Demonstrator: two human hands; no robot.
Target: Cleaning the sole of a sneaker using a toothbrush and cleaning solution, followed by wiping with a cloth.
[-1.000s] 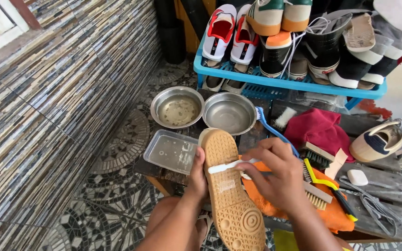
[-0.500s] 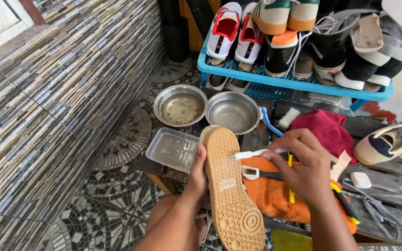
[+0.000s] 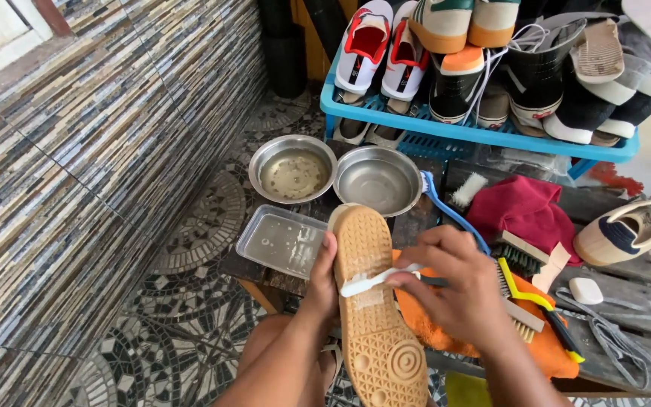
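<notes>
My left hand point(image 3: 322, 283) grips a shoe point(image 3: 374, 316) by its edge, its tan rubber sole turned up towards me. My right hand point(image 3: 457, 290) holds a small white brush point(image 3: 367, 283), whose head lies across the middle of the sole. A wet white smear shows on the sole under the brush. An orange cloth point(image 3: 544, 339) lies under my right hand.
Two metal bowls point(image 3: 293, 167) point(image 3: 378, 179) and a clear plastic tub point(image 3: 280, 240) stand beyond the shoe. A blue brush point(image 3: 450, 211), a red cloth point(image 3: 525, 207), other brushes, a soap bar point(image 3: 585, 290) and a loose shoe point(image 3: 627, 230) lie at right. A blue rack point(image 3: 476, 132) holds several shoes; tiled wall at left.
My right hand drew the white brush off to the right of the sole, then came back; the brush head now lies across the sole again.
</notes>
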